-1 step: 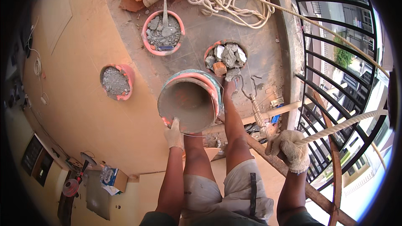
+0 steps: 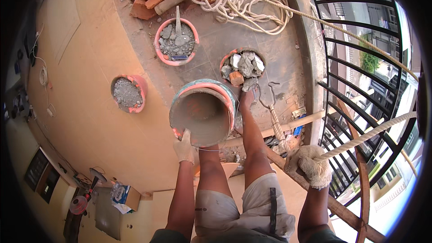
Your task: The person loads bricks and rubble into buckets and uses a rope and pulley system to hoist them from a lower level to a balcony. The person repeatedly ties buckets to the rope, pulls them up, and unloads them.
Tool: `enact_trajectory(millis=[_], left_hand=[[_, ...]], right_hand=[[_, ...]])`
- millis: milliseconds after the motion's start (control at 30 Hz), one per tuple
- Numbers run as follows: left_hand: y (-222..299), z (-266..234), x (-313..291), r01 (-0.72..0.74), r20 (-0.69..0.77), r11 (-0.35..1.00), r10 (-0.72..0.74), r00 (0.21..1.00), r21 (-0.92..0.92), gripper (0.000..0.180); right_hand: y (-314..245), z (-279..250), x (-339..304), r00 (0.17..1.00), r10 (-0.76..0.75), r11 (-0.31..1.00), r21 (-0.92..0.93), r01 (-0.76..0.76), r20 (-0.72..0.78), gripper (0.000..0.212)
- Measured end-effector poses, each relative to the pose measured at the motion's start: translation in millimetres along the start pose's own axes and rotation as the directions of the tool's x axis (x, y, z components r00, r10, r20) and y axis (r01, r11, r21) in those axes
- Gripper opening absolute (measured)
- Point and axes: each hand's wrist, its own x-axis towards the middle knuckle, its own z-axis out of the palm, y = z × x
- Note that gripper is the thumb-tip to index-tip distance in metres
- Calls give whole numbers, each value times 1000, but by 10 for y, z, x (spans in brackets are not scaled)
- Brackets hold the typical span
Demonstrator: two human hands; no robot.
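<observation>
My left hand (image 2: pixel 183 146), in a pale knitted glove, grips the near rim of a stack of nested buckets (image 2: pixel 216 136). The inner one is pinkish-orange with a grey mortar-coated inside; a green one shows around it. In its matching glove, my right hand (image 2: pixel 310 165) is closed around a thick cream rope (image 2: pixel 364 137). One length runs up to the right past the railing. Another rope length (image 2: pixel 277 126) leads from my fist to a metal hook (image 2: pixel 272 94) on the floor side, beside a bucket of rubble (image 2: pixel 223 73) by my foot.
A bucket of grey chunks with a trowel-like tool (image 2: pixel 196 47) stands farther off, another grey-filled bucket (image 2: pixel 143 91) to the left. Broken bricks (image 2: pixel 155 0) and coiled rope (image 2: pixel 252 0) lie at the back. Black railing (image 2: pixel 360 58) and wooden poles (image 2: pixel 362 184) border the right.
The whole scene sits slightly lower in view, as my head has tilted a little. Both hands keep their holds on the bucket stack and the rope.
</observation>
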Motion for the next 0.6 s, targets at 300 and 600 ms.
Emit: enact_trajectory(millis=[300, 600], left_hand=[[1590, 138, 328, -521, 252, 612, 474, 844, 595, 39], [2416, 2806, -459, -662, 721, -292, 352, 596, 690, 43]], right_hand=[[-166, 683, -286, 984, -170, 947, -268, 177, 50, 22], [8, 614, -301, 974, -226, 966, 125, 228, -35, 19]])
